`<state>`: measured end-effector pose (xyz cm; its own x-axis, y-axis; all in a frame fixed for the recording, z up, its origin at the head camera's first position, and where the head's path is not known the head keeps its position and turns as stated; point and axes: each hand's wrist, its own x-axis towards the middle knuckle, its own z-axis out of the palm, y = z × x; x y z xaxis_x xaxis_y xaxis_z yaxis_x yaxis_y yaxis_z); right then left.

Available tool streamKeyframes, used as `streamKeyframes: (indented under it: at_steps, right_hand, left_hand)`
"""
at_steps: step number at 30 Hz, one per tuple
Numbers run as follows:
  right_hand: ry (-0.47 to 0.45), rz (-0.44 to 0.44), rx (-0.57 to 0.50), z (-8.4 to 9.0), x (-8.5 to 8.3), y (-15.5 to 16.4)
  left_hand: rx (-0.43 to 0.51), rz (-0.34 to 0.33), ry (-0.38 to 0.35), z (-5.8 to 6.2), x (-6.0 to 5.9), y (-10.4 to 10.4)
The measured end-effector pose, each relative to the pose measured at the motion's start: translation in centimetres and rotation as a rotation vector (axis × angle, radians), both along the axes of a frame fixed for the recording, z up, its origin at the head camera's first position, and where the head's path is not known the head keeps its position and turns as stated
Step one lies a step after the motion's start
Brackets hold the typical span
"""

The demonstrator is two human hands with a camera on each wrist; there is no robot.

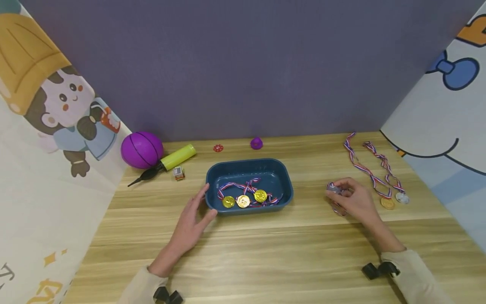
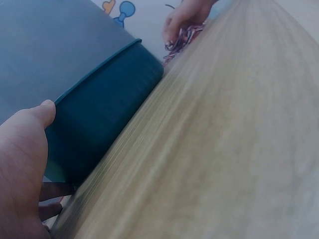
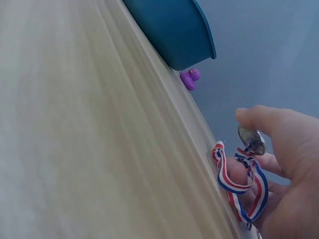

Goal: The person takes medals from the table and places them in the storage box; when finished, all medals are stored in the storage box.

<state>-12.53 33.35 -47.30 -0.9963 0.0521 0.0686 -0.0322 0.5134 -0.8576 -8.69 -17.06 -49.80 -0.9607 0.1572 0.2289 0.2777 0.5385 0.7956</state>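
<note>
- Your right hand [image 1: 355, 197] pinches a silver medal [image 3: 251, 141] just above the surface [image 1: 265, 253], ribbon [image 3: 244, 181] looped over the fingers.
- That medal sits right of the tray [image 1: 285, 185], apart from it.
- Your left hand [image 1: 195, 219] rests against the tray's left corner, fingers relaxed; whether it grips is unclear.
- The tray holds three gold medals [image 1: 243, 201].
- Two more medals [image 1: 395, 200] lie right.

A wooden table [image 1: 265, 249] carries a blue tray [image 1: 285, 181] at its middle. Along the back lie a purple ball [image 1: 141, 149], a pump [image 1: 167, 162], a red chip [image 1: 218, 148] and a purple duck [image 1: 256, 143]. Two medals [image 1: 392, 198] lie at the right.
</note>
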Motion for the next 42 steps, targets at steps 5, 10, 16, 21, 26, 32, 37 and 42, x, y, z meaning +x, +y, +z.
streamKeyframes:
  at_steps: [5,10,16,21,26,32,37,42]
  right_hand:
    - [0.061,-0.013,0.056,0.8,0.1,-0.3]
    - [0.129,-0.012,0.08,2.5,0.2,-0.8]
    - [0.171,0.02,0.098,5.2,0.3,-1.0]
    - [0.183,0.036,0.082,7.3,0.3,-2.0]
    - [0.207,0.076,-0.013,8.6,0.0,-4.9]
    - [0.253,0.112,-0.11,9.4,-0.5,-8.4]
    - [0.274,0.13,-0.189,9.8,-0.9,-10.6]
    - [0.27,0.15,-0.248,9.8,-1.5,-12.8]
  left_hand:
    - [0.002,-0.005,0.004,-0.1,-0.1,0.1]
    - [0.02,-0.002,0.021,-0.5,-0.1,0.6]
    - [0.049,-0.004,0.011,-1.3,0.0,2.2]
    - [0.058,-0.003,-0.001,-1.3,0.3,3.2]
    - [0.04,0.016,0.001,-0.9,0.4,2.7]
    - [0.019,0.012,-0.002,-0.6,0.3,1.6]
    - [0.007,0.006,-0.007,-0.3,0.1,0.7]
    - [-0.002,0.006,-0.017,-0.1,0.0,0.0]
